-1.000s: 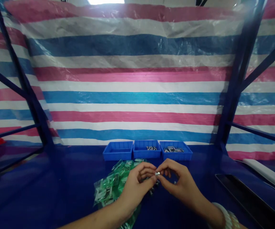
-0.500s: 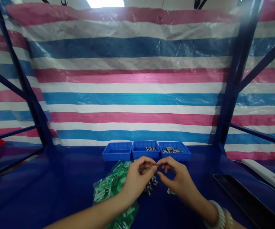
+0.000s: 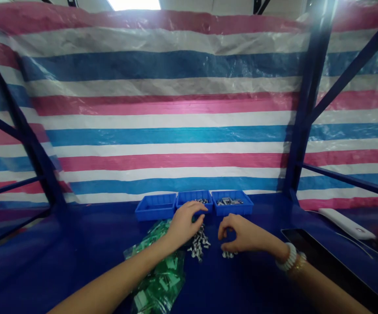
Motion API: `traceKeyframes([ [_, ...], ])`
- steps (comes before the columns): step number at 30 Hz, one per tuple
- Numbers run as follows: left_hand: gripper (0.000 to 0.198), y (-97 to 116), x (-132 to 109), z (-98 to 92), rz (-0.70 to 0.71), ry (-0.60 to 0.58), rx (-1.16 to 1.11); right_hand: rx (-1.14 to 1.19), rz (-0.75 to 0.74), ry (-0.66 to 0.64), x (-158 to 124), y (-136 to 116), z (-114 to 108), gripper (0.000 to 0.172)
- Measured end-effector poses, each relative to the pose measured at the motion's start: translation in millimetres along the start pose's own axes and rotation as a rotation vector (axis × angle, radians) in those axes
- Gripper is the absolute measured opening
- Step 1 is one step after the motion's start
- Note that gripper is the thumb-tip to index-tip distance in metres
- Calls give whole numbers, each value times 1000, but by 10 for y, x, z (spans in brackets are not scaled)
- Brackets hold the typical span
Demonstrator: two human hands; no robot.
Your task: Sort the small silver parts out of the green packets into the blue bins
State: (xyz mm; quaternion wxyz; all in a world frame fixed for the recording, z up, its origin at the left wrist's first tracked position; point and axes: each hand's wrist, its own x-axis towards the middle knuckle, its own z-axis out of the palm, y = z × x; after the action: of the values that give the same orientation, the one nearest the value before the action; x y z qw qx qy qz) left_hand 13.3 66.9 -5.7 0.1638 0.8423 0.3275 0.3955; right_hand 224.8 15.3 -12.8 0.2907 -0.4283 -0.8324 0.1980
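Note:
My left hand reaches toward the front rim of the middle blue tray, fingers curled together; what is in them is hidden. My right hand hovers low over a small cluster of metal parts on the blue table, fingers bent in a loose pinch. A larger heap of small silver metal pieces lies between my hands. Green plastic bags lie under my left forearm.
Three blue trays stand in a row at the back: the left tray, the middle one, and the right tray with metal parts. A dark flat tray and a white bar lie at the right. Blue frame posts and a striped tarp enclose the bench.
My hands were pinched together on a small metal piece; they have separated. The left hand moved forward to the middle tray, the right dropped toward the loose parts on the table.

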Motion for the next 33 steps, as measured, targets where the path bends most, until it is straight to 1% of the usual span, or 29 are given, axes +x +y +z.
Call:
traceKeyframes([
  [2, 23, 99, -186, -40, 31, -16, 16, -28, -6, -40, -20, -11, 17, 9],
  [4, 22, 193, -323, -64, 37, -11, 7, -49, -11, -39, -9, -20, 40, 11],
  [6, 20, 279, -406, -69, -14, -5, -47, -65, -17, -12, 22, -42, 58, 10],
  [7, 18, 318, -428, -66, -73, -4, -100, -66, -23, 13, 39, -61, 63, 9],
  [9, 13, 386, -449, -51, -236, -17, -264, -20, -65, 97, 67, -114, 70, 9],
  [10, 14, 412, -453, -42, -332, -27, -381, 25, -103, 144, 75, -147, 74, 10],
  [13, 24, 452, -471, -13, -597, -72, -791, 169, -230, 255, 75, -250, 97, 11],
  [15, 28, 448, -496, 5, -702, -82, -996, 202, -270, 287, 64, -303, 117, 12],
  [17, 28, 431, -520, 14, -737, -55, -1098, 219, -280, 304, 55, -331, 135, 13],
  [19, 27, 418, -530, 8, -715, -2, -1114, 256, -241, 305, 55, -330, 149, 13],
  [21, 25, 422, -523, -14, -641, 63, -1039, 337, -126, 298, 65, -309, 165, 6],
  [22, 24, 430, -516, -27, -591, 92, -974, 387, -59, 283, 72, -295, 176, 6],
  [24, 22, 458, -502, -50, -483, 135, -851, 480, 33, 222, 85, -272, 203, 19],
  [26, 20, 491, -499, -57, -389, 154, -769, 538, 55, 150, 93, -267, 236, 29],
  [28, 18, 520, -511, -48, -319, 168, -709, 577, 56, 111, 93, -279, 268, 33],
  [31, 17, 547, -540, -21, -269, 180, -638, 628, 66, 107, 83, -308, 300, 30],
  [33, 19, 554, -552, -9, -258, 185, -620, 627, 71, 142, 74, -325, 305, 25],
])
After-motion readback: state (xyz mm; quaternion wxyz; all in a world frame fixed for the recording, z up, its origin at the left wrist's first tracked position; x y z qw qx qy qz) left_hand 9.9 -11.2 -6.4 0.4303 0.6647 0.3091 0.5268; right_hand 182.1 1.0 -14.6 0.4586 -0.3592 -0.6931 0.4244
